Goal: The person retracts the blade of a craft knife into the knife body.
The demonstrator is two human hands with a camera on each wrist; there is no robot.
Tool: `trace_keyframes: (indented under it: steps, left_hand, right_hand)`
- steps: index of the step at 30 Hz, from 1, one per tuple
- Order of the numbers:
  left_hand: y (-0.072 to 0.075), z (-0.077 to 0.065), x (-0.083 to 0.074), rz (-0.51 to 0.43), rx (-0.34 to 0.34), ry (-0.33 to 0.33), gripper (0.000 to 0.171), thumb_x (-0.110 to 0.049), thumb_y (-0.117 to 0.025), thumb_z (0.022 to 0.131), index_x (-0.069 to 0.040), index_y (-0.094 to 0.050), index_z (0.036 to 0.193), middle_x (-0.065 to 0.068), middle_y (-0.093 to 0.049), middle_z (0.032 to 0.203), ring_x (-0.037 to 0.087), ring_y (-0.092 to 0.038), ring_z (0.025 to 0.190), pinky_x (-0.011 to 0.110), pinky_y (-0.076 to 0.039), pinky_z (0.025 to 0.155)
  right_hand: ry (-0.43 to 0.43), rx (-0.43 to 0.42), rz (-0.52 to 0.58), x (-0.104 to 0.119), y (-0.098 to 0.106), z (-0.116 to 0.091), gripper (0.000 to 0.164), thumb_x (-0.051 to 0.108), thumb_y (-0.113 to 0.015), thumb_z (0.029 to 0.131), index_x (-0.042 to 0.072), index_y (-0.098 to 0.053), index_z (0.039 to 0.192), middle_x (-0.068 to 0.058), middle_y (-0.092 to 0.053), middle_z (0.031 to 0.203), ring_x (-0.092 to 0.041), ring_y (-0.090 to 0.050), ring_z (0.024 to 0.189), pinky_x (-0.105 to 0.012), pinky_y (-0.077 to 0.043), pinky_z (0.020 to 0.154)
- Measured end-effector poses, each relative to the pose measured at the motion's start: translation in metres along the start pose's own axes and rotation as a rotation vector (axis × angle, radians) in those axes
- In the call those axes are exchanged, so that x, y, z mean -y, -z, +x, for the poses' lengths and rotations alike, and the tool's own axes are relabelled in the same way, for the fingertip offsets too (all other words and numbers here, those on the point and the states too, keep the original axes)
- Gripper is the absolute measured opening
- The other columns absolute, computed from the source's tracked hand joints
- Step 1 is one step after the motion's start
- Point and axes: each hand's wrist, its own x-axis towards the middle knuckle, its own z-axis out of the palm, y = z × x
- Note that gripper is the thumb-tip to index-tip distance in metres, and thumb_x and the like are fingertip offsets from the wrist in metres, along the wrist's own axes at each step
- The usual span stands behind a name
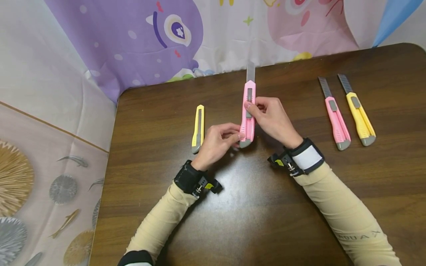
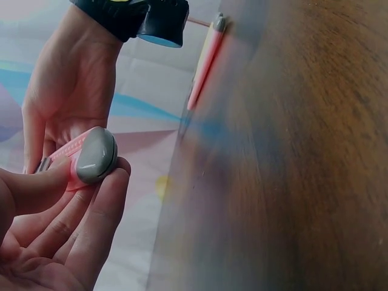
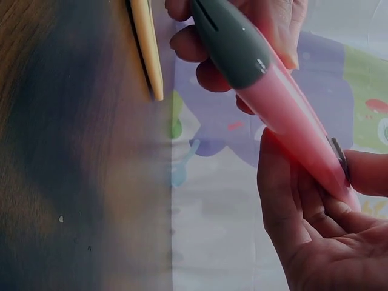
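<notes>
Both hands hold a pink utility knife above the table, its blade out and pointing toward the curtain. My left hand pinches the grey-capped lower end between thumb and fingers. The right hand grips the middle of the body, thumb on the grey slider. Seen from the left wrist, the grey end cap lies between the left thumb and fingers. A yellow utility knife with no blade showing lies on the table just left of the left hand.
At the right of the brown wooden table lie a second pink utility knife and another yellow utility knife, side by side, blades out. A patterned curtain hangs along the far edge, and pale fabric covers the left side.
</notes>
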Motion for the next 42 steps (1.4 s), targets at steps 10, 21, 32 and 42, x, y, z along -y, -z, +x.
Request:
trace_keyframes:
  steps: [10, 21, 32, 42]
  left_hand:
    - [-0.0001, 0.0, 0.0012, -0.009, -0.001, 0.003, 0.018, -0.006, -0.066, 0.093, 0.002, -0.07, 0.108, 0.021, -0.074, 0.097, 0.015, -0.071, 0.069, 0.042, -0.064, 0.071]
    - [0.0019, 0.0009, 0.0012, -0.041, -0.019, 0.003, 0.019, -0.004, -0.066, 0.093, 0.004, -0.068, 0.11, 0.023, -0.073, 0.099, 0.01, -0.068, 0.068, 0.038, -0.064, 0.07]
    - [0.0009, 0.0007, 0.0003, -0.068, -0.039, -0.007, 0.018, -0.004, -0.065, 0.093, 0.005, -0.069, 0.109, 0.024, -0.073, 0.098, 0.009, -0.068, 0.073, 0.042, -0.064, 0.073]
    - [-0.0003, 0.0005, -0.0013, -0.069, -0.053, -0.016, 0.018, -0.004, -0.066, 0.093, 0.004, -0.069, 0.108, 0.024, -0.073, 0.097, 0.008, -0.067, 0.07, 0.044, -0.064, 0.072]
  right_hand:
    - [0.016, 0.044, 0.026, -0.0001, 0.0004, -0.0015, 0.025, 0.019, -0.06, 0.098, -0.004, -0.069, 0.097, -0.015, -0.068, 0.083, 0.0, -0.054, 0.065, -0.015, -0.044, 0.056]
    - [0.009, 0.043, 0.057, -0.0011, -0.0032, 0.0001, 0.025, 0.02, -0.061, 0.098, -0.004, -0.069, 0.1, -0.019, -0.071, 0.09, 0.002, -0.06, 0.069, -0.013, -0.048, 0.06]
    - [0.007, 0.046, 0.036, -0.0013, -0.0028, 0.001, 0.028, 0.024, -0.06, 0.099, -0.003, -0.07, 0.098, -0.01, -0.063, 0.076, -0.002, -0.048, 0.06, -0.016, -0.038, 0.052]
    - [0.003, 0.033, 0.027, -0.0006, -0.0025, 0.0001, 0.026, 0.022, -0.061, 0.098, -0.002, -0.071, 0.095, -0.011, -0.062, 0.072, -0.005, -0.048, 0.058, -0.019, -0.037, 0.05]
